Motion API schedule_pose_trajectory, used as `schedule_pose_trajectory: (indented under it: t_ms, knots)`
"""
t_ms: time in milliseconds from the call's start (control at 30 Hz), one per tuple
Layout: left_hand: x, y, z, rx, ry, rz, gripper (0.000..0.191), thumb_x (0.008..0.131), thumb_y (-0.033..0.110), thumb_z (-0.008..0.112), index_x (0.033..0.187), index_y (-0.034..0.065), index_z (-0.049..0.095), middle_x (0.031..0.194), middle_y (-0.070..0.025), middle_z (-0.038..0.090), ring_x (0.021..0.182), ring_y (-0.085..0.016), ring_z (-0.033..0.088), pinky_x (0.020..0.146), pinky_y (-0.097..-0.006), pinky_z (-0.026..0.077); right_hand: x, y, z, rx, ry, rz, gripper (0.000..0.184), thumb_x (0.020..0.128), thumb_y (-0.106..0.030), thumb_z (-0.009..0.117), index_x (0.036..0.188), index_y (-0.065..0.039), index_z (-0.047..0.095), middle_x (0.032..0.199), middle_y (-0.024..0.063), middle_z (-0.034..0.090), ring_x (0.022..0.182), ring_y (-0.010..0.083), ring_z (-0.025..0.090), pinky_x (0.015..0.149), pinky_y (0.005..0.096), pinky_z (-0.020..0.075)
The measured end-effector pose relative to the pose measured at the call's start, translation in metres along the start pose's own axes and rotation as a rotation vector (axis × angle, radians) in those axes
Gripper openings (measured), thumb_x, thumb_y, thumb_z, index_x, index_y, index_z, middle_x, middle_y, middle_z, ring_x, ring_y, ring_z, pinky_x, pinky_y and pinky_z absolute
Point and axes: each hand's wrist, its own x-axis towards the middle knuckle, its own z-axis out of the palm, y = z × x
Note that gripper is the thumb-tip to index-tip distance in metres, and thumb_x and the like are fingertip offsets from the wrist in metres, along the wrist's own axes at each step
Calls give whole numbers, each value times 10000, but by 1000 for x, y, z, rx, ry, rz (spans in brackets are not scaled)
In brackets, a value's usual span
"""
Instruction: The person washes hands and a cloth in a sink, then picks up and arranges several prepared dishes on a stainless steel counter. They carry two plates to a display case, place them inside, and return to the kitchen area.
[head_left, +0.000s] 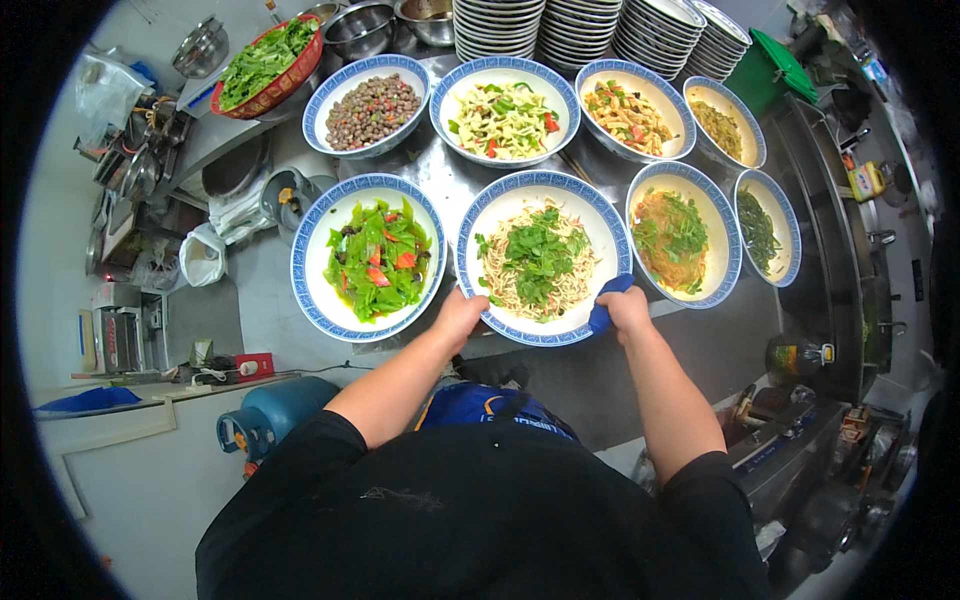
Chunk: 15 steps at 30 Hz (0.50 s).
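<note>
My left hand (459, 319) grips the near-left rim of a large white bowl (469, 247) with a blue patterned border. Pale shredded food (499, 262) fills its middle, topped with chopped cilantro (544, 255). A folded blue cloth (609, 300) is pinched in my right hand (628, 309), pressed against the bowl's near-right rim. Close by on the left stands a matching bowl (300, 255) of green pepper-like slices (375, 259) with red pieces. To the right, another bowl (721, 232) holds translucent noodles (671, 240) with green leaves.
Several more patterned bowls of food, one with brown beans (373, 111), line the steel table (420, 161). Behind them rise stacked plates (499, 30). A red basket (277, 90) of leafy greens stands back left. Gas cylinders (289, 409) are on the left; steel shelving (832, 247) is on the right.
</note>
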Motion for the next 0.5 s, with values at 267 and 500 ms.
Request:
schedule_pose_trajectory:
  t_ms: [267, 500]
  knots:
    - [-45, -64, 38, -125, 90, -113, 593, 878, 23, 578, 1435, 100, 389, 1373, -89, 538, 1192, -252, 566, 956, -460, 483, -67, 27, 38, 189, -57, 186, 230, 862, -81, 622, 1063, 31, 607, 915, 120, 673, 715, 247, 681, 528, 364, 543]
    - [-13, -32, -9, 157, 39, 178, 489, 806, -49, 516, 1295, -66, 530, 1195, -147, 663, 1073, -247, 647, 898, -339, 519, -27, 5, 6, -118, 87, -117, 272, 720, -100, 676, 916, 88, 695, 906, 217, 722, 844, 316, 710, 747, 418, 545]
